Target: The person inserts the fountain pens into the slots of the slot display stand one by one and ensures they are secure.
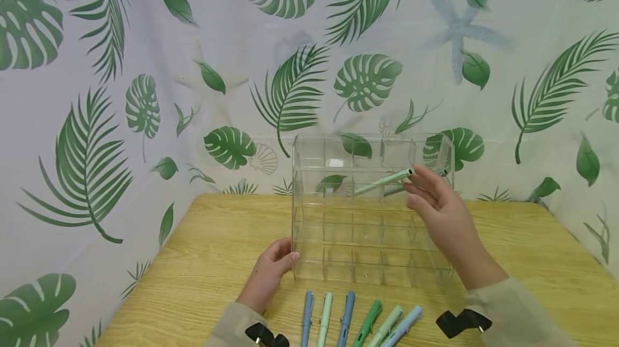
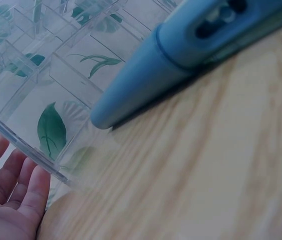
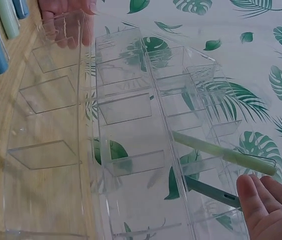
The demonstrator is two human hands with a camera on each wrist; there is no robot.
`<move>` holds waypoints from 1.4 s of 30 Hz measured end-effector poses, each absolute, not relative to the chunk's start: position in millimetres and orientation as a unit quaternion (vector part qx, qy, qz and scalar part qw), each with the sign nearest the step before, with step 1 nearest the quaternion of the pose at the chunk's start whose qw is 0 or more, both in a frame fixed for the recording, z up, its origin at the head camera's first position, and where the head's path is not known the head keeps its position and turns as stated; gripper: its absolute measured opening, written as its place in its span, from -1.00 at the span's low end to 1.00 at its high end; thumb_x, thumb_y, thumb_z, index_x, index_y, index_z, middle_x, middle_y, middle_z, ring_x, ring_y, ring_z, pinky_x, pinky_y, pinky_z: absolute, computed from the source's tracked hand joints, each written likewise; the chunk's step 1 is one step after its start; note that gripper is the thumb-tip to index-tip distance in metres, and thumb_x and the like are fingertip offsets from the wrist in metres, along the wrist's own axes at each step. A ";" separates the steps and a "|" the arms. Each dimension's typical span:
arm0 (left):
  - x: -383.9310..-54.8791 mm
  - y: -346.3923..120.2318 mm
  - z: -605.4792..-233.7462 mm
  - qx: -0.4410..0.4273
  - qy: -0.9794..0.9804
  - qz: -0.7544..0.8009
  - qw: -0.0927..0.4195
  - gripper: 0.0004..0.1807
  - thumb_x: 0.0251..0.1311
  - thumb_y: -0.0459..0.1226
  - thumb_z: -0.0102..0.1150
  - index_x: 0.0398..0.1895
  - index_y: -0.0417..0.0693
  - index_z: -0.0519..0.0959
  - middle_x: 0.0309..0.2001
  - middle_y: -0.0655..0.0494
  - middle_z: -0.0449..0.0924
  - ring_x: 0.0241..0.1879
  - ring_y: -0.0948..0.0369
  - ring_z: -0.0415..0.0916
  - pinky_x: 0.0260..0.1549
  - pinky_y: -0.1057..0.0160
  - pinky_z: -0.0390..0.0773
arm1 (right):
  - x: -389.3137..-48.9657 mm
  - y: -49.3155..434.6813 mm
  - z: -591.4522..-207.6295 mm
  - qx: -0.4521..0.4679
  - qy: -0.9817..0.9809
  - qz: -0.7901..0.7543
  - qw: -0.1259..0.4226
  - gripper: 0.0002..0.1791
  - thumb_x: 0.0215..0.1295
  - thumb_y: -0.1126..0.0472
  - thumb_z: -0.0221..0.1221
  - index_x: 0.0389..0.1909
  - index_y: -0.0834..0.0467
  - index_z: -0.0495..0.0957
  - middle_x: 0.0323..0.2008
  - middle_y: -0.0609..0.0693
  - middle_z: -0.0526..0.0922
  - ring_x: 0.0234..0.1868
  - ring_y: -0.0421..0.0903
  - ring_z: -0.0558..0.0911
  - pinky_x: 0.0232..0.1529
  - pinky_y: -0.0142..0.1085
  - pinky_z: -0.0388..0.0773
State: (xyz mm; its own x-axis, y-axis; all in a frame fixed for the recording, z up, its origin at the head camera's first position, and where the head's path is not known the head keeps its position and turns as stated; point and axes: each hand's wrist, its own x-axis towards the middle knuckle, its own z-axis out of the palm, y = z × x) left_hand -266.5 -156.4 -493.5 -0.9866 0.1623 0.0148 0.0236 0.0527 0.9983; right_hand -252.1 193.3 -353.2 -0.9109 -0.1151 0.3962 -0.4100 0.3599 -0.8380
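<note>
A clear acrylic organizer (image 1: 372, 229) with several rows of compartments stands on the wooden table (image 1: 213, 261). A light green pen (image 1: 382, 180) lies slanted in an upper compartment, its end sticking out to the right. My right hand (image 1: 416, 188) is at that end with fingers straight, fingertips touching or just off the pen. In the right wrist view the pen (image 3: 220, 152) points at my open right hand (image 3: 273, 192), and a darker green pen (image 3: 210, 191) lies one compartment over. My left hand (image 1: 285, 250) rests against the organizer's lower left corner (image 2: 26, 145), palm (image 2: 11, 200) open.
Several blue and green pens (image 1: 358, 325) lie in a row on the table's near edge, in front of the organizer. One blue pen (image 2: 180, 50) lies close to my left wrist. A leaf-print cloth backdrop (image 1: 145, 94) closes in the back and sides.
</note>
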 end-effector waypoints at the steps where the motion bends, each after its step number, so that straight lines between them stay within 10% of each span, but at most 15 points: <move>1: -266.5 -156.4 -493.7 0.064 0.725 0.684 0.050 -0.48 0.45 -0.13 0.17 0.41 -0.05 0.42 0.29 -0.03 0.47 0.30 0.03 0.37 0.25 -0.09 0.40 | -250.6 194.6 -354.2 0.164 -0.813 0.541 0.137 -0.29 0.57 0.02 0.07 0.62 -0.03 0.04 0.49 0.07 0.27 0.40 0.05 0.40 0.07 -0.59 0.45; 15: -265.1 -156.8 -493.6 0.061 0.726 0.683 0.052 -0.48 0.47 -0.14 0.15 0.42 -0.07 0.40 0.32 -0.05 0.46 0.33 0.01 0.34 0.27 -0.10 0.38 | -229.5 212.6 -367.6 0.194 -0.812 0.526 0.160 -0.39 0.57 0.17 0.07 0.56 0.11 0.17 0.40 0.10 0.41 0.30 -0.33 0.45 0.10 -0.60 0.42; 42: -268.2 -156.8 -496.4 0.060 0.723 0.686 0.054 -0.47 0.46 -0.15 0.14 0.43 -0.09 0.39 0.32 -0.05 0.45 0.30 0.05 0.36 0.27 -0.06 0.37 | -200.3 240.8 -415.8 0.221 -0.832 0.497 0.110 -0.50 0.55 0.28 0.08 0.45 0.13 0.33 0.24 -0.10 0.57 0.18 -0.37 0.53 -0.02 -0.46 0.58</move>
